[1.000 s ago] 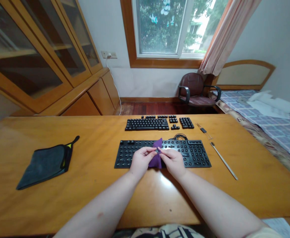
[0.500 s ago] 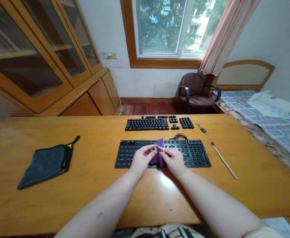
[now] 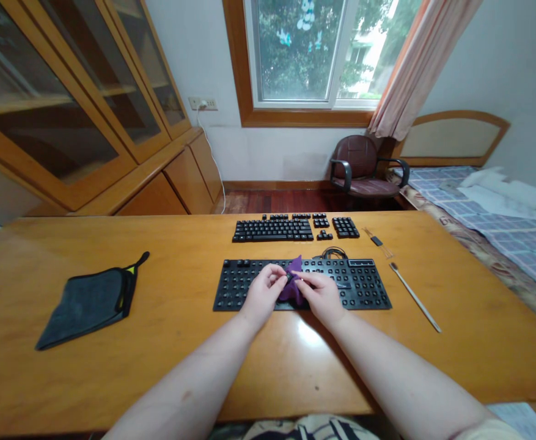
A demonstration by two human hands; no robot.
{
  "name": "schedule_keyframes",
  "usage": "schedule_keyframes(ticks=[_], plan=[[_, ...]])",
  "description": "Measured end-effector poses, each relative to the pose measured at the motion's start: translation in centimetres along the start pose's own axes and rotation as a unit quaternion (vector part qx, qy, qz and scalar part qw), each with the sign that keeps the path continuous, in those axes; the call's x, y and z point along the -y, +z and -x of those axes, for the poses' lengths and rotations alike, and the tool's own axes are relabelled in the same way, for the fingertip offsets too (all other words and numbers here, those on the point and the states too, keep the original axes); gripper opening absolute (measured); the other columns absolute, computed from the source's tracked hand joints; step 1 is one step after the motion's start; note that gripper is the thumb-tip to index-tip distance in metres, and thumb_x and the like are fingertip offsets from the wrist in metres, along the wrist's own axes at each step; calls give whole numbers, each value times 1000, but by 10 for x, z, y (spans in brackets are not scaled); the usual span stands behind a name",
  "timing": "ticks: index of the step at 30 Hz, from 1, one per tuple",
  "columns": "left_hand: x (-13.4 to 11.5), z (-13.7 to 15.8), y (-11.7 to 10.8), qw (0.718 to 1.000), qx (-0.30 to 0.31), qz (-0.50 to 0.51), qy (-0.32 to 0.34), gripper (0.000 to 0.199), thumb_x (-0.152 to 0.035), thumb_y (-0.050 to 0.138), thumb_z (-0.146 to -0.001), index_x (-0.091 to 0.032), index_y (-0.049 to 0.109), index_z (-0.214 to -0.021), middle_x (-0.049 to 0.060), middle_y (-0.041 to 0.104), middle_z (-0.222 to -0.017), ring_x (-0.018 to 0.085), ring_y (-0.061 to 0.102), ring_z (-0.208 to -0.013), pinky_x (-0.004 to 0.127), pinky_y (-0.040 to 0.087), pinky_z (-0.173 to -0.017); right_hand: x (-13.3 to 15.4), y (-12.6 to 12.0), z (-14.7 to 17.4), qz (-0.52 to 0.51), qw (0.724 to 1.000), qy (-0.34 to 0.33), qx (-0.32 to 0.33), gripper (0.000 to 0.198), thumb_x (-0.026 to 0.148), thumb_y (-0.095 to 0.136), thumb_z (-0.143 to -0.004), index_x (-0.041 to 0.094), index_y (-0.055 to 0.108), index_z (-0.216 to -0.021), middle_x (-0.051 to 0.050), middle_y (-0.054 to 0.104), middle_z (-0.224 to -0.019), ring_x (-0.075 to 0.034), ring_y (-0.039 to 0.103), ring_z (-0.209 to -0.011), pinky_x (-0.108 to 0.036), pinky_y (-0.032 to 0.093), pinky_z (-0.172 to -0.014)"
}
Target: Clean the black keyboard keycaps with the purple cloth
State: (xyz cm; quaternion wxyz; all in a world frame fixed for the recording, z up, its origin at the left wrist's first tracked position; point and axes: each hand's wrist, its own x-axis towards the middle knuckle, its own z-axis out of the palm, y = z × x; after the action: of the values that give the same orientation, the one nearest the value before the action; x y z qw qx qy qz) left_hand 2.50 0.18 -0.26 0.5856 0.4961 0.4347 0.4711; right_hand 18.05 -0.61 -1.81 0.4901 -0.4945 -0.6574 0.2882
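Over the middle of a black keyboard base with bare switches, my two hands meet. My left hand pinches a small dark keycap between thumb and fingers. A purple cloth is gripped in my right hand, its thumb and fingertips pressed together against the keycap. The cloth's lower folds hang down over the base's front rows. Part of the keycap is hidden by fingers and cloth.
Behind the base lie rows of loose black keycaps. To the right are a wire keycap puller and a thin long-handled brush. A folded grey cloth lies at the left. A coiled cable sits behind the base.
The keycap has turned between my fingers, its pale underside now out of sight and a dark side showing. The fingers of my left hand have shifted slightly; the cloth stays in my right.
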Motion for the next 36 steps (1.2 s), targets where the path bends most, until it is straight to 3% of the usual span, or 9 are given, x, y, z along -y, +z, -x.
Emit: schedule_keyframes(ticks=[9, 16, 19, 23, 28, 34, 36], plan=[[2, -2, 1, 1000, -15, 18, 4, 24, -23, 68, -66, -17, 54, -83, -2, 58, -70, 10, 55, -67, 21, 43, -64, 3, 2, 0, -26, 999, 19, -6, 20, 26, 59, -79, 25, 72, -93, -4, 73, -86, -20, 66, -76, -33, 51, -73], [1, -1, -1, 1000, -10, 13, -5, 28, -30, 67, -69, -15, 66, -93, 6, 69, -86, 15, 61, -75, 26, 48, -69, 3, 2, -1, -51, 997, 57, 6, 26, 26, 55, -80, 22, 70, -101, -1, 67, -64, -13, 57, -52, -27, 49, -57], [-1, -2, -1, 999, -20, 20, -24, 29, -29, 68, -67, -15, 65, -93, 3, 68, -77, 12, 59, -64, 23, 46, -60, 0, 4, -1, -61, 995, 68, 37, 29, 27, 57, -79, 21, 68, -105, 1, 63, -58, -12, 54, -50, -25, 46, -53], [-1, -3, 0, 998, -25, 32, -38, 24, -28, 69, -64, -15, 61, -83, -3, 61, -58, 7, 51, -49, 19, 40, -50, -4, 4, -1, -61, 994, 73, 49, 31, 27, 58, -78, 21, 67, -107, 0, 64, -62, -12, 54, -51, -24, 45, -52], [0, -3, 1, 998, -20, 29, -44, 23, -28, 71, -62, -14, 60, -76, -2, 61, -59, 7, 51, -49, 18, 38, -48, -5, 5, -1, -65, 995, 62, 45, 31, 25, 59, -76, 22, 68, -105, -3, 69, -70, -14, 58, -55, -26, 48, -55], [2, -4, 0, 998, -32, 28, -48, 24, -29, 72, -60, -14, 60, -74, -2, 61, -58, 6, 50, -48, 18, 37, -49, -4, 7, 0, -96, 993, 62, -10, 20, 26, 61, -74, 22, 74, -89, -7, 73, -84, -20, 65, -71, -32, 52, -69], [2, -5, 0, 998, -28, 26, -47, 24, -29, 72, -61, -14, 61, -75, -2, 61, -59, 6, 50, -49, 18, 37, -48, -3, 7, 0, -97, 993, 73, -9, 20, 27, 61, -74, 22, 74, -89, -6, 73, -81, -19, 65, -68, -31, 52, -67]])
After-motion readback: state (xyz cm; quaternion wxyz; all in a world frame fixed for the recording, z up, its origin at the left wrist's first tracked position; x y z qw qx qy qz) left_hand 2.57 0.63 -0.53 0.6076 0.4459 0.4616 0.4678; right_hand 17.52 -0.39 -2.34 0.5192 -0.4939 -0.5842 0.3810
